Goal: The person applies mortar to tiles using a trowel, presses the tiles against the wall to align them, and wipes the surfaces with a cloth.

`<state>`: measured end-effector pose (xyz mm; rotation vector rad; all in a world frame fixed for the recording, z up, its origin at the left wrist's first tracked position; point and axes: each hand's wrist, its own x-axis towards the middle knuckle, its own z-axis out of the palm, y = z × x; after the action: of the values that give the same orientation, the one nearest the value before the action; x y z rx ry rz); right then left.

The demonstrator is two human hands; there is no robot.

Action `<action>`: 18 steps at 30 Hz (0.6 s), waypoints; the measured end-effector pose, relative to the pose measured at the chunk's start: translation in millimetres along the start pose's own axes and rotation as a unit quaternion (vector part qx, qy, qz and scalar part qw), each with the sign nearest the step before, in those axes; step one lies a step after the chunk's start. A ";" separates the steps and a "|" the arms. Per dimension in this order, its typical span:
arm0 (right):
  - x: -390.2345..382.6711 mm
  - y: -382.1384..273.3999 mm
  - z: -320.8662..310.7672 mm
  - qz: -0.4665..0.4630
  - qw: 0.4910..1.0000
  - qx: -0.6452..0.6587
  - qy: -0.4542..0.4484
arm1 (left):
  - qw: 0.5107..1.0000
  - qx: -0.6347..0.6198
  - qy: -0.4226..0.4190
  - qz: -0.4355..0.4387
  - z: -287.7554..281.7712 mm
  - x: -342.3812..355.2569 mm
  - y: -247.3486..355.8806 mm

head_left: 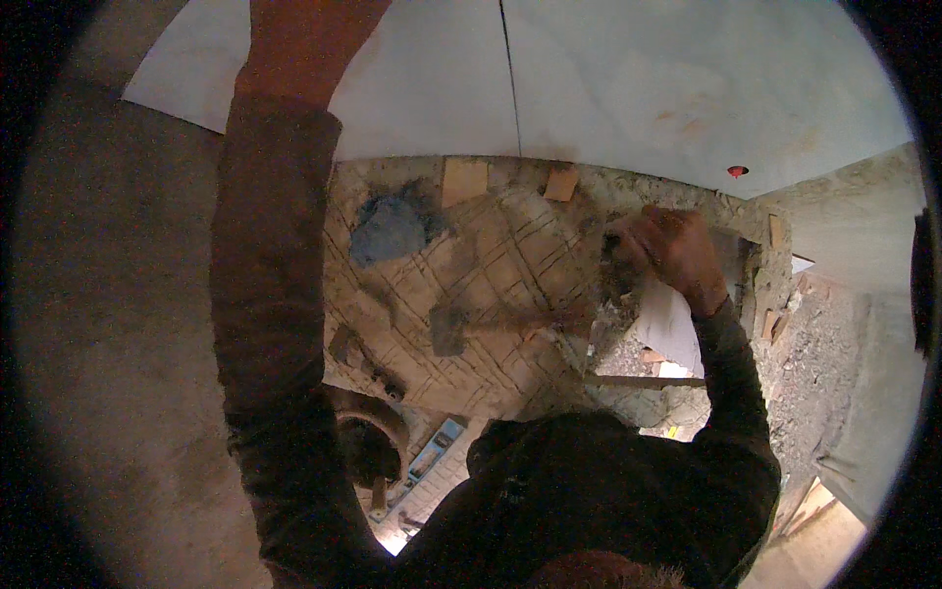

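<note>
My left arm reaches up along the left side to the large pale wall panels. Only the wrist and base of my left hand show; its fingers lie beyond the top edge. My right hand is over the rectangular opening in the rough surface, close below the panels. Its fingers are curled in, and what they hold, if anything, is too dark to make out. Between my arms, a hammer or mallet with a dark block head lies on the tan surface, scored with crossing lines.
A blue-grey patch of what looks like mortar sits at the left. Small tan pieces stand along the panels' lower edge. Below are a round bucket and a blue spirit level. A red item shows in a panel hole.
</note>
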<state>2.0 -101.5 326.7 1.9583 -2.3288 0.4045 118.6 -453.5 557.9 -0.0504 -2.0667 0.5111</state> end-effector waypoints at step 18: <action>-36.7 11.5 -4.6 0.054 0.990 0.028 0.130 | 0.964 -0.064 -0.223 -0.130 -23.9 70.4 15.8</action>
<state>-3.0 -63.5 321.2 1.6869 -2.2835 0.6941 98.6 -414.3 619.8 0.2824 -2.4971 0.2382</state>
